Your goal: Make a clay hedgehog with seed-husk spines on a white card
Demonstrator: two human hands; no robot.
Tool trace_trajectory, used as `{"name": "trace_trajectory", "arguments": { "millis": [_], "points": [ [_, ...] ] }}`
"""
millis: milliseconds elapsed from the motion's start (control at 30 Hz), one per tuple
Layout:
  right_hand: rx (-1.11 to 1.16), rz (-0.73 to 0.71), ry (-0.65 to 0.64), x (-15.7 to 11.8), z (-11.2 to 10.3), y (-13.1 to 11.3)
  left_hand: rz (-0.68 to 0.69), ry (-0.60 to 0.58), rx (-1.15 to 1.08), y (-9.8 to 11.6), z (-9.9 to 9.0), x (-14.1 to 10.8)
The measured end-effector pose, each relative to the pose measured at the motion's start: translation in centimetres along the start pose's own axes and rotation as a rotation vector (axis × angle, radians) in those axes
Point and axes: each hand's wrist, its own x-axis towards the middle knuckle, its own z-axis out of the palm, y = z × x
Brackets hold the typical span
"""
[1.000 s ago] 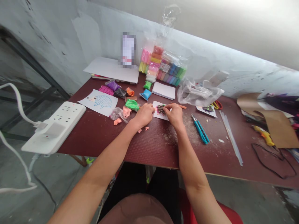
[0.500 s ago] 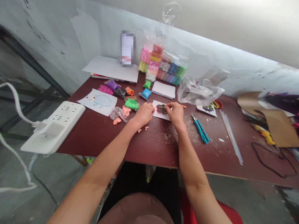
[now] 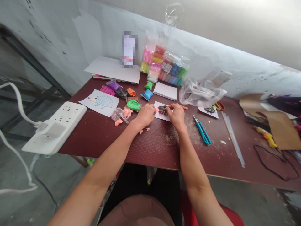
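A small white card point(image 3: 157, 106) lies on the table between my hands, bearing a dark striped clay shape point(image 3: 162, 110) with pink around its edge. My left hand point(image 3: 146, 115) is closed, its curled fingers at the card's left edge. Over the card's right side, my right hand point(image 3: 176, 116) pinches at the striped shape; whatever sits between the fingertips is too small to make out. An orange stick point(image 3: 184, 107) shows just beyond the right knuckles, partly hidden by the hand. Small pink clay bits point(image 3: 148, 129) lie near my left wrist.
Bagged green clay point(image 3: 133, 105), a hedgehog drawing point(image 3: 103, 103) and a white power strip point(image 3: 58, 127) are to the left. A teal cutter point(image 3: 202, 131), scissors point(image 3: 219, 105), clear sticks point(image 3: 232, 139) and a yellow glue gun point(image 3: 266, 136) lie right. Clay packs point(image 3: 162, 67) stand behind.
Both hands keep nearly the same place at the card, with only slight finger movement on the right. The whole view has shifted a little.
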Motion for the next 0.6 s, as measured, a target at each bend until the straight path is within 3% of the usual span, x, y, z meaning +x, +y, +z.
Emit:
{"name": "trace_trajectory", "arguments": {
  "millis": [600],
  "points": [
    [-0.081, -0.011, -0.035, -0.05, -0.28, -0.41, 0.006, -0.029, -0.001, -0.05, -0.20, 0.11]
  ]
}}
